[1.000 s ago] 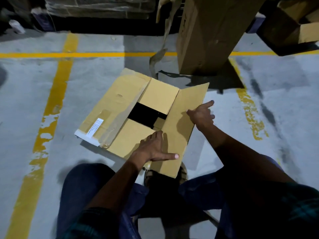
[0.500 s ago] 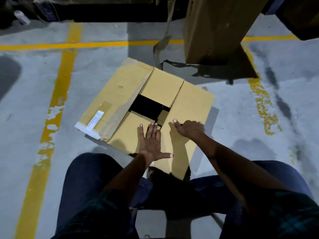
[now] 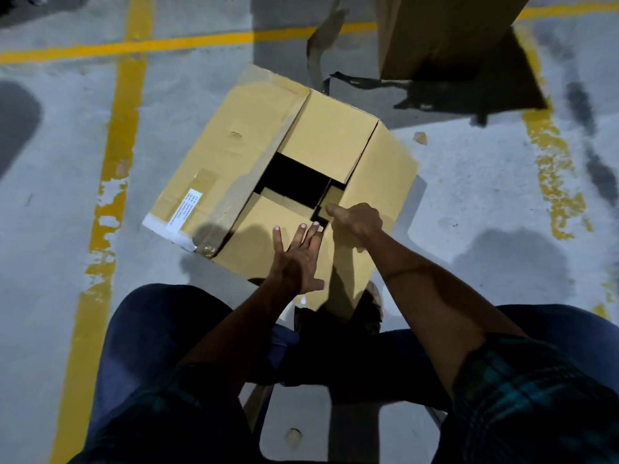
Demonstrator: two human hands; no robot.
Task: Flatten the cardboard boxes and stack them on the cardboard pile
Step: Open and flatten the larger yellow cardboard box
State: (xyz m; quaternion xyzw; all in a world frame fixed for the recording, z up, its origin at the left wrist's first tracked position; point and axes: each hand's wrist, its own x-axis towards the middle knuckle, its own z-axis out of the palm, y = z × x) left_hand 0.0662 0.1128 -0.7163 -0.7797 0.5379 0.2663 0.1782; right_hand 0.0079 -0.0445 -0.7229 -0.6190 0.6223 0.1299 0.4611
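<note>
While crouching over a cardboard box [image 3: 234, 155] on the concrete floor [image 3: 50, 195]: now folding the right flap [image 3: 378, 182] down, right hand [image 3: 356, 221] curling onto its edge, left hand [image 3: 294, 259] pressing flat, fingers straight; box nearly closed, not yet flattened.

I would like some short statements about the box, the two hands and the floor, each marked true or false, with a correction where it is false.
1. The box lies on the floor. True.
2. A dark gap shows between the flaps. True.
3. The left hand is clenched into a fist. False: its fingers are straight and spread on a flap.
4. The floor lines are white. False: they are yellow.
5. The right hand is at the flap edge by the gap, fingers curled. True.
6. The white label is on the right side of the box. False: it is near the left corner.
</note>
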